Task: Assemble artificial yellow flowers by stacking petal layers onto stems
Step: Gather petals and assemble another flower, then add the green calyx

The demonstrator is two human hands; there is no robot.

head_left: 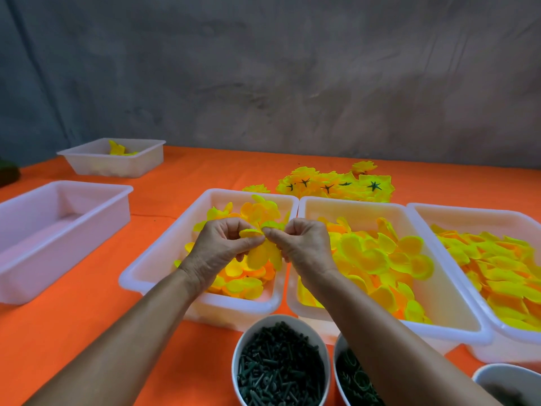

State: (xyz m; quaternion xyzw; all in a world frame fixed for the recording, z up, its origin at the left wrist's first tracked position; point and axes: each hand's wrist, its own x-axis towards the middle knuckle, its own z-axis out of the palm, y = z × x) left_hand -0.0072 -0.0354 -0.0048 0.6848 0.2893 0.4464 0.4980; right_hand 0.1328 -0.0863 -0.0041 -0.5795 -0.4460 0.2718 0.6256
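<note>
Petal layers [265, 253] — yellow, pinched between left hand [218, 249] and right hand [304, 247] — were held above a white tray [152, 268].

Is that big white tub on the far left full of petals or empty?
Empty, as far as it shows. The white tub on the left has a bare floor and walls, while the tub under the hands holds yellow petals.

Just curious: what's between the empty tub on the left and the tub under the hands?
In the head view, only bare orange cloth lies between the empty tub and the petal tub under the hands.
</note>
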